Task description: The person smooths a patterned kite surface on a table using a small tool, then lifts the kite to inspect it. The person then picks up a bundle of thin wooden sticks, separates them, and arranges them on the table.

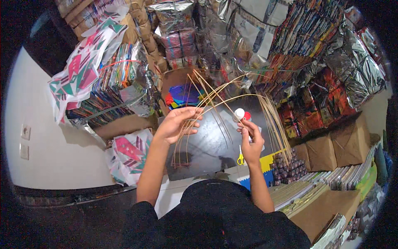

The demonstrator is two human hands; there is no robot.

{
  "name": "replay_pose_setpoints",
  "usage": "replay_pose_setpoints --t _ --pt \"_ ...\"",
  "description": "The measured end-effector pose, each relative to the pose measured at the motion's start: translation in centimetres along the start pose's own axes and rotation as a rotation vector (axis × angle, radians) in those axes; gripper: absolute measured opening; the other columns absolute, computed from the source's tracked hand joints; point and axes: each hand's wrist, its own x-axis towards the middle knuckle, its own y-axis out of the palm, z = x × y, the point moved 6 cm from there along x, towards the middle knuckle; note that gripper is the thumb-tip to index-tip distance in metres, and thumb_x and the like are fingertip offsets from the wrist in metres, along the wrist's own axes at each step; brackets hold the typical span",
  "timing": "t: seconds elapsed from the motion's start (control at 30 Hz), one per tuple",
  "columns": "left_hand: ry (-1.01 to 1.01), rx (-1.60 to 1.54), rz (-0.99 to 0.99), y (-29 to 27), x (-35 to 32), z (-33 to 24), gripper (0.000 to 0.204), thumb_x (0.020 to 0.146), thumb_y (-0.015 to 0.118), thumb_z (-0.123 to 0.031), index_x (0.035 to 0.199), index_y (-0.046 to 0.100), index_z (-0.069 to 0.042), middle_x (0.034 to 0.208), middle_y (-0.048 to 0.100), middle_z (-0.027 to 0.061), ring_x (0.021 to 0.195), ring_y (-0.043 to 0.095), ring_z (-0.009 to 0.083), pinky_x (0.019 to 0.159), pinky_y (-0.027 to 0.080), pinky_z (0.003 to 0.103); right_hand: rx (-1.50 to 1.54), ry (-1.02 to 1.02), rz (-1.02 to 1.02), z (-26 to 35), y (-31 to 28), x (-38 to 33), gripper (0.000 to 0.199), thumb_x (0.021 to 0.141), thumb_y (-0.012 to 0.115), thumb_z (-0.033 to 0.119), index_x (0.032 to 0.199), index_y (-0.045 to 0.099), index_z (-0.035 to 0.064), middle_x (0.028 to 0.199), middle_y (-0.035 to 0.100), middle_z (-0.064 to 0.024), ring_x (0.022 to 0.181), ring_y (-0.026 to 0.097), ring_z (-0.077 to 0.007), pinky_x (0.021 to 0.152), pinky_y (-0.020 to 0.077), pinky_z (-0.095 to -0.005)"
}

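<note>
Thin bamboo strips point(215, 93), crossed and curved into an open frame, are held above a dark table point(207, 155). My left hand point(178, 123) grips the left part of the frame, thumb and fingers closed around several strips. At the lower end of one slanting strip, my right hand point(251, 139) pinches with thumb and fingertips. A white round lid or spool point(239, 113) shows just beyond the right fingertips, beside a red round cap point(247, 115). Whether the hand touches either is hard to see. Yellow-handled scissors point(240, 157) lie left of my right wrist.
More loose strips point(273, 120) lean over the table's right edge. Blue and purple sheets point(185, 96) lie at its far side. Tied stacks of folded printed material point(110, 87) and wrapped bundles point(178, 37) crowd around. Brown parcels point(350, 143) and small dark items point(290, 168) stand right.
</note>
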Motion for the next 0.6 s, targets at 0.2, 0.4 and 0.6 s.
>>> replay_pose_setpoints --t 0.2,0.4,0.6 --pt "0.008 -0.068 0.101 -0.3 1.2 1.5 0.036 0.107 0.066 -0.021 0.137 0.066 -0.002 0.109 0.073 0.0030 0.081 0.072 0.0076 0.064 0.065 0.026 -0.018 0.096 0.134 -1.0 -0.1 -0.2 0.026 0.106 0.059 0.002 0.131 0.064 0.0004 0.113 0.079 -0.0168 0.100 0.078 -0.0215 0.090 0.0607 -0.0352" --pt "0.020 -0.183 0.088 0.8 1.9 2.7 0.035 0.108 0.064 -0.019 0.138 0.063 -0.001 0.104 0.073 0.0013 0.073 0.069 0.0064 0.054 0.059 0.022 -0.038 0.074 0.203 -2.4 0.4 0.1 0.034 0.103 0.063 0.003 0.137 0.062 0.0008 0.124 0.075 -0.0162 0.108 0.075 -0.0230 0.096 0.0585 -0.0354" --pt "0.036 -0.226 0.007 2.7 1.6 3.7 0.032 0.109 0.063 -0.018 0.136 0.064 -0.001 0.101 0.072 0.0010 0.072 0.068 0.0064 0.051 0.057 0.021 -0.291 -0.263 0.097 1.0 1.3 1.5 0.054 0.089 0.079 0.011 0.139 0.061 0.0029 0.132 0.068 -0.0167 0.126 0.061 -0.0341 0.111 0.0424 -0.0464"
